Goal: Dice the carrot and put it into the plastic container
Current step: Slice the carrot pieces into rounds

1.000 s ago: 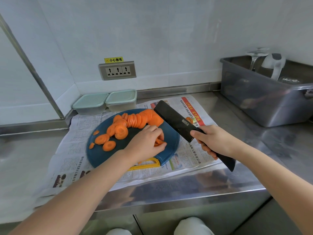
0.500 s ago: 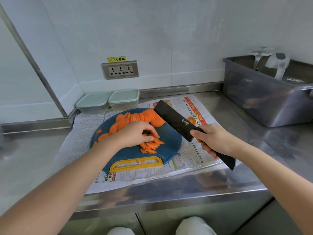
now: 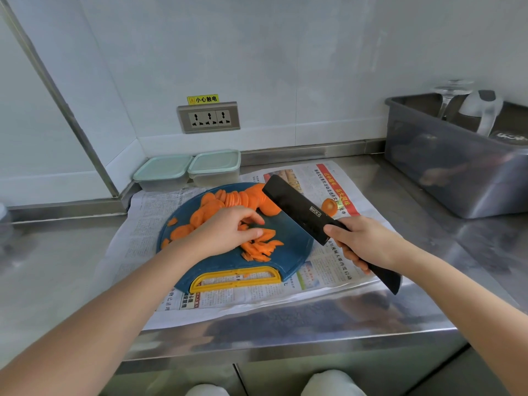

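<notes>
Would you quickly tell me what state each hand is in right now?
Left hand: resting on carrot slices; grip cannot be told.
Right hand: gripping the black cleaver.

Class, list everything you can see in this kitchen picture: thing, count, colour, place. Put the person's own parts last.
counter: 1, steel, along wall
newspaper: 1, printed, on counter
cutting board: 1, blue, yellow handle, on newspaper
carrot rounds: many, orange, back of cutting board
carrot strips: small pile, orange, front of cutting board
knife: 1, black, raised over cutting board's right edge
carrot end: 1, orange, on newspaper right of knife
plastic containers: 2, clear, pale green lids, against wall
bin: 1, grey, right rear
socket: 1, grey, wall
left hand: 1, fingers curled on carrot strips
right hand: 1, grips knife handle
</notes>
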A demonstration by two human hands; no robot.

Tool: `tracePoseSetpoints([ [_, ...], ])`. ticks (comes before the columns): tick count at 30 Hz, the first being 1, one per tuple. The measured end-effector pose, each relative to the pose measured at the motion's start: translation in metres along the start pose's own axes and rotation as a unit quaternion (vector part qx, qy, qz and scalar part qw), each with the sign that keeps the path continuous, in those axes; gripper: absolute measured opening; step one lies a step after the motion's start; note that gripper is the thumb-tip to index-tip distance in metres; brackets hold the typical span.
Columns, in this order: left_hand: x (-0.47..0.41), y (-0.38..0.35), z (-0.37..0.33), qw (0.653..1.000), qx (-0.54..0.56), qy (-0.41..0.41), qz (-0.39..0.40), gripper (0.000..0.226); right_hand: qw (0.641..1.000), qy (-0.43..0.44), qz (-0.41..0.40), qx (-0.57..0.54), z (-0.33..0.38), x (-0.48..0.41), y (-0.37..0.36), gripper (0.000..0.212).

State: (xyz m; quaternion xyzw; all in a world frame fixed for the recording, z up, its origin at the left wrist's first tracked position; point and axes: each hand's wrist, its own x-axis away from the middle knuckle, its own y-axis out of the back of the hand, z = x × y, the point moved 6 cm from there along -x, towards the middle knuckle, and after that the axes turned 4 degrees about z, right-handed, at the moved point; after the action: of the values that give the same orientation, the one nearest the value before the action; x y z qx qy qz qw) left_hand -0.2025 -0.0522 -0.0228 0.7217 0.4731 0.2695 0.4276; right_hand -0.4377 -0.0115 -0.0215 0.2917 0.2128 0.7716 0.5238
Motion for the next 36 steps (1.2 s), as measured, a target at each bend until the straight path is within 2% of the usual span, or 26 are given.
tracePoseSetpoints([
  [2,0.0,0.01,0.005,0.999,0.002,0.015,-0.039,0.021,1.0,-0.003,0.005,0.004,0.0,-0.001,-0.002,0.026],
  [4,-0.001,0.019,0.012,0.998,-0.026,0.034,-0.041,0.024,1.0,-0.006,0.007,0.007,0.0,-0.002,-0.004,0.027],
  [9,-0.008,0.017,0.017,0.993,-0.079,0.055,0.067,0.031,1.0,-0.01,0.0,0.004,-0.001,-0.003,-0.004,0.029],
  [17,-0.013,0.014,0.019,0.995,-0.083,0.057,0.018,0.012,1.0,-0.013,0.001,0.004,-0.003,-0.003,-0.006,0.03],
  [22,-0.017,0.014,0.024,0.992,-0.102,0.071,-0.01,0.01,1.0,-0.013,0.005,-0.004,-0.004,-0.001,-0.007,0.03],
  [28,-0.029,0.005,0.005,0.996,-0.081,0.042,-0.025,0.011,1.0,-0.013,0.01,-0.01,-0.004,0.001,-0.007,0.029],
  [36,-0.031,-0.002,-0.007,0.998,-0.059,-0.005,0.032,0.02,1.0,-0.019,0.01,-0.01,-0.006,0.003,-0.005,0.028],
])
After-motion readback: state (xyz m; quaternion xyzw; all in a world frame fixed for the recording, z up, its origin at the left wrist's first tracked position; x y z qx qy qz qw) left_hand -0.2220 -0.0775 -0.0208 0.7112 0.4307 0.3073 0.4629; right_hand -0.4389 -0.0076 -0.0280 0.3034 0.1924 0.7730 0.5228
